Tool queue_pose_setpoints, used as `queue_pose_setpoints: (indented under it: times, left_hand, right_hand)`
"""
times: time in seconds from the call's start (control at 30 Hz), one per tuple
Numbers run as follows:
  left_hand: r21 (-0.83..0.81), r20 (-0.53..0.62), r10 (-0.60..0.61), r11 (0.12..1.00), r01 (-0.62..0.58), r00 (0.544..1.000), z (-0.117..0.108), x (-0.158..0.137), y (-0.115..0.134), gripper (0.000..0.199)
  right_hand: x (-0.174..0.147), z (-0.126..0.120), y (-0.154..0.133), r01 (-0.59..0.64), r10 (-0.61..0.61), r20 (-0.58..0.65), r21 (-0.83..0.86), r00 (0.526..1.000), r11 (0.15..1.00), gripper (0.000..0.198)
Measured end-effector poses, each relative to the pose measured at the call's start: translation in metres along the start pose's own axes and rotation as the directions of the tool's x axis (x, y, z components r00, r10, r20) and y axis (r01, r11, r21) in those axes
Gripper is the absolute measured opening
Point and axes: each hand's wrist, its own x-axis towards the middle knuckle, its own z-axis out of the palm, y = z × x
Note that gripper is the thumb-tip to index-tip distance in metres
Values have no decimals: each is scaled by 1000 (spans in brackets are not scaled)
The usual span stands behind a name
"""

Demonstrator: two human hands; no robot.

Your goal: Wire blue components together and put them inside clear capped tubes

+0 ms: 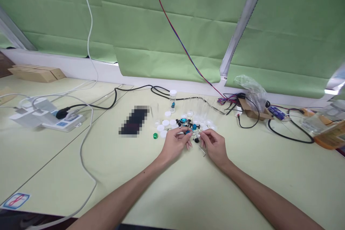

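Observation:
Just in front of a pile of small parts, my left hand (pixel 175 144) and my right hand (pixel 216 148) face each other with fingertips pinched. Between them runs a thin silvery rod (pixel 196 133), gripped at both ends; its exact kind is too small to tell. Below the fingertips lies an L-shaped hex key (pixel 202 150), close to a small black round part (pixel 196 140). Blue and black metal parts (pixel 184 120) are heaped behind my hands, partly hidden by them. White round caps (pixel 161 128) lie around, and a green round part (pixel 155 136) sits to the left.
A capped clear tube (pixel 173 101) stands at the back, with several clear tubes (pixel 199 106) to its right. A pixelated dark rectangle (pixel 134 120) lies left. Power strips (pixel 64 122) and white cables are further left; a cardboard box (pixel 253 109) and black cable (pixel 291 138) are right.

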Motion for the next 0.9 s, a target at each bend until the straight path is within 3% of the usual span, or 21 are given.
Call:
queue_pose_setpoints:
  times: [0.27, 0.5, 0.7, 0.9]
  left_hand:
    - [10, -34, 2, 1000, -1, 999, 2, 0, -1, 26]
    - [20, -34, 18, 1000, -18, 999, 2, -1, 1, 26]
    - [-5, -23, 3, 1000, -3, 1000, 3, 0, 5, 26]
    - [-24, -37, 0, 1000, -1, 999, 1, 1, 5, 27]
  right_hand:
    - [-3, 1, -4, 63, -62, 32, -28, 998, 998, 20]
    - [-3, 1, -7, 180, -183, -12, -134, 983, 975, 15]
    - [-3, 2, -2, 192, -197, -29, -112, 980, 975, 13]
    - [-3, 0, -4, 362, -360, 51, -208, 932, 909, 22]
